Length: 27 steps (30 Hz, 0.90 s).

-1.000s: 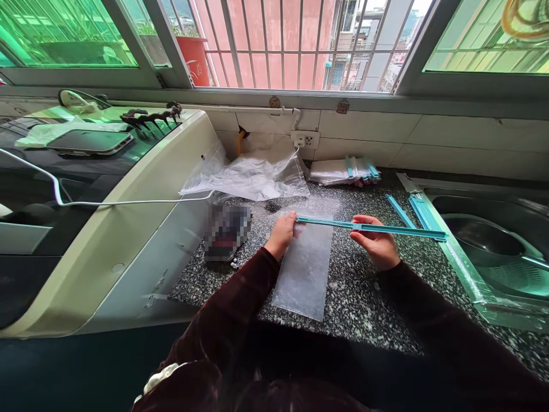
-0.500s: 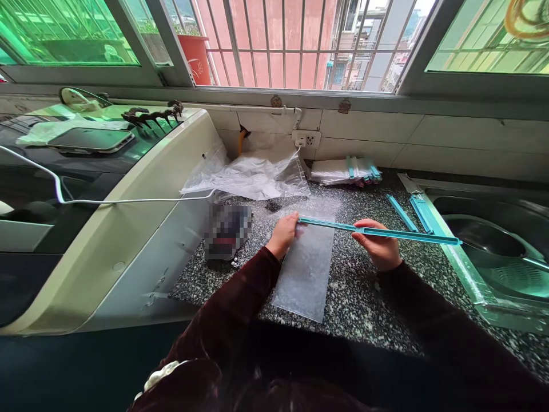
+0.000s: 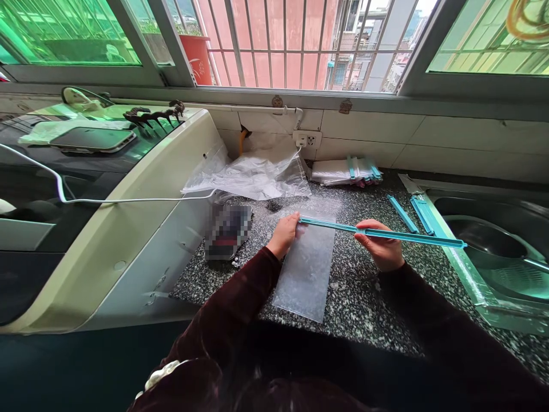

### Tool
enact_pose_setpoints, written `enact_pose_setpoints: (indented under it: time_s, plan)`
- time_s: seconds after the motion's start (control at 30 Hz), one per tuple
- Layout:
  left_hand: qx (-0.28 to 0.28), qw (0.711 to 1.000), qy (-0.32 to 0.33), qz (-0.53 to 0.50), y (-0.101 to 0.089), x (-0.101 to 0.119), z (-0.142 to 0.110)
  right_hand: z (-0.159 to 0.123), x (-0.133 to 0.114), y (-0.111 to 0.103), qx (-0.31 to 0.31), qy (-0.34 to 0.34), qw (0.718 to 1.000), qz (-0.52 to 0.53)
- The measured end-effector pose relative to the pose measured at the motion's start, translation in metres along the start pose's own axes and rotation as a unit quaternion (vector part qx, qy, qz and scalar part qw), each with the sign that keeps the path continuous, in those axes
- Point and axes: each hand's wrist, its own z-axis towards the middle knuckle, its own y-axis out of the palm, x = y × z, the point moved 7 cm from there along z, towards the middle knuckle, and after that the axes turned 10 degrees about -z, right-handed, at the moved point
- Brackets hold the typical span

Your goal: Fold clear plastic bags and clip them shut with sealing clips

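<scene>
A long teal bag sealing clip (image 3: 416, 236) is unfolded nearly straight, crossing from my left hand out past my right hand. My left hand (image 3: 283, 234) pinches its left end together with the top edge of a clear plastic bag (image 3: 305, 274). The bag slants down toward the counter's front edge. Close to the clip's middle joint, my right hand (image 3: 381, 246) is closed around the strip, thumb in front. The right half of the clip reaches out over the sink's edge. How firmly the bag sits in the clip's left half, I cannot tell.
More teal clips (image 3: 402, 213) lie beside the sink (image 3: 472, 280). Behind them is a stack of bags with clips (image 3: 332, 171). A crumpled plastic bag (image 3: 266, 171) and a dark blurred object (image 3: 227, 232) lie left on the speckled counter (image 3: 364, 309). A white cable (image 3: 141, 200) crosses the appliance (image 3: 141, 229).
The clip's right end has shifted slightly to the right along with my right hand. My left hand and the plastic bag have barely moved.
</scene>
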Motion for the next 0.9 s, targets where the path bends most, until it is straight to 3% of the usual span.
enact_pose_setpoints:
  time_s: [0.23,0.43,0.53,0.73,0.9]
  plan:
    - [0.009,1.000,-0.005,-0.010,0.000,0.000,0.000,0.000,0.001,-0.002,0.014,-0.022,1.000,-0.014]
    - [0.017,0.998,-0.051,-0.020,0.000,-0.001,-0.002,0.001,0.000,-0.004,0.023,-0.018,0.999,-0.020]
    - [-0.022,0.998,-0.050,-0.019,0.003,0.001,-0.003,0.001,0.001,-0.006,0.028,0.003,0.999,-0.023]
    - [-0.163,0.986,-0.030,0.015,0.020,0.009,-0.013,0.001,0.000,-0.010,0.042,0.024,0.998,-0.029]
    - [-0.147,0.986,-0.073,0.004,0.018,0.007,-0.015,0.001,0.007,-0.014,0.058,0.057,0.997,0.002]
